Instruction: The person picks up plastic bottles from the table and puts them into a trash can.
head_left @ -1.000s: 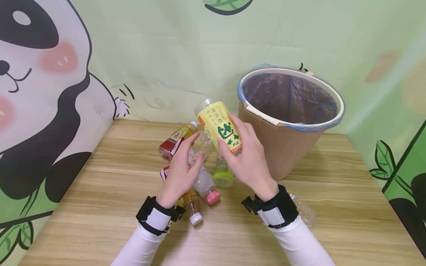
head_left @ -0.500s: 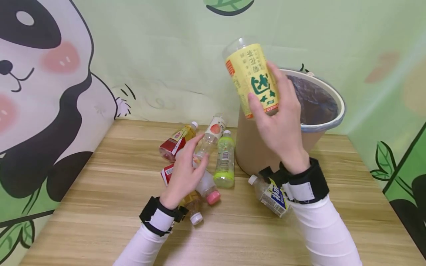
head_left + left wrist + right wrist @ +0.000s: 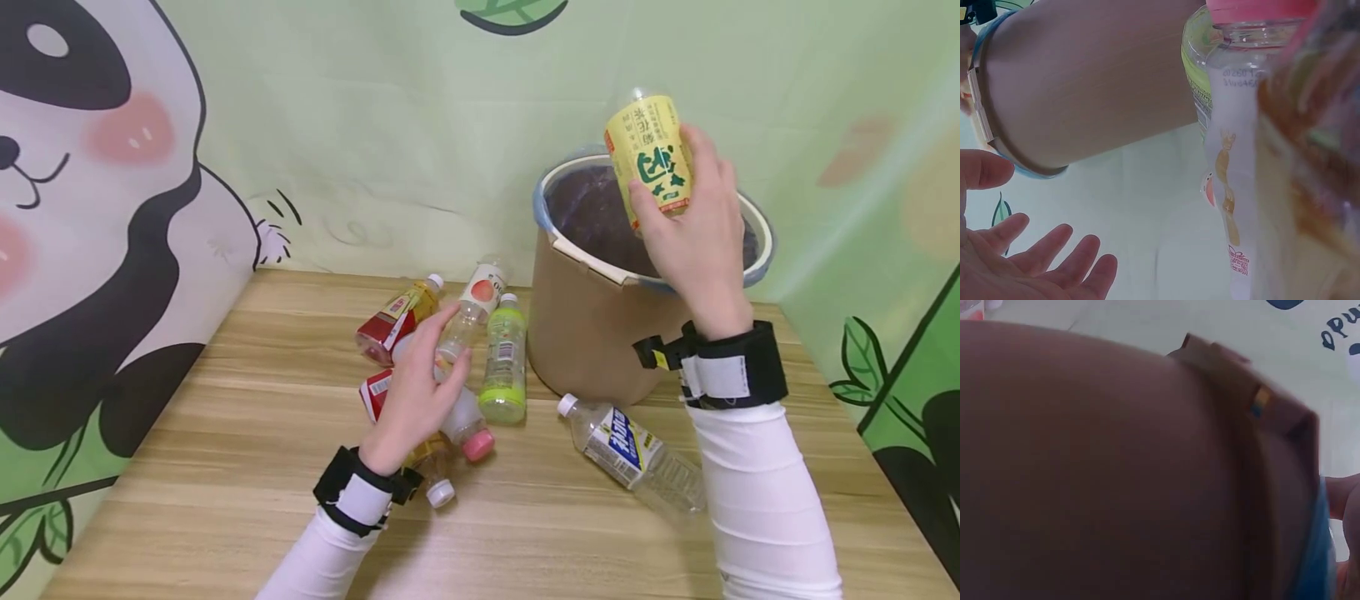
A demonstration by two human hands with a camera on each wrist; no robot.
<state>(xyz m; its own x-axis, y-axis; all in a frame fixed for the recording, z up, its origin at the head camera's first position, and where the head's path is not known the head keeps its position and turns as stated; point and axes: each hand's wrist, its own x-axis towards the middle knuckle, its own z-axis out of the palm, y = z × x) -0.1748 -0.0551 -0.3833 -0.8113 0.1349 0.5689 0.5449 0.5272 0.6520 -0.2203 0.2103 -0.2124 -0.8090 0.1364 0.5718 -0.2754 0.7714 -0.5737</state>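
In the head view my right hand (image 3: pixel 701 237) grips a bottle with a yellow label (image 3: pixel 651 154) over the mouth of the trash bin (image 3: pixel 592 333). The bottle is tilted, its clear base up; its lower end is hidden. Only part of the right hand (image 3: pixel 1349 515) shows in the right wrist view, beyond the bin wall (image 3: pixel 1116 456). My left hand (image 3: pixel 412 392) holds nothing, its fingers spread above a group of bottles. Nearest to it are a pink-capped bottle (image 3: pixel 465 417) and a clear bottle with a peach label (image 3: pixel 482 287). The left wrist view shows the same relaxed hand (image 3: pixel 1041 262).
A green-labelled bottle (image 3: pixel 505 358) lies beside the bin. A red-labelled bottle (image 3: pixel 393 321) and a white-capped bottle (image 3: pixel 433 467) lie around the left hand. To the right, a clear bottle with a blue-and-white label (image 3: pixel 622 446) lies in front of the bin.
My right hand has carried the yellow-labelled bottle up and to the right, from above the bottle group to over the bin. The left hand has stayed almost where it was.
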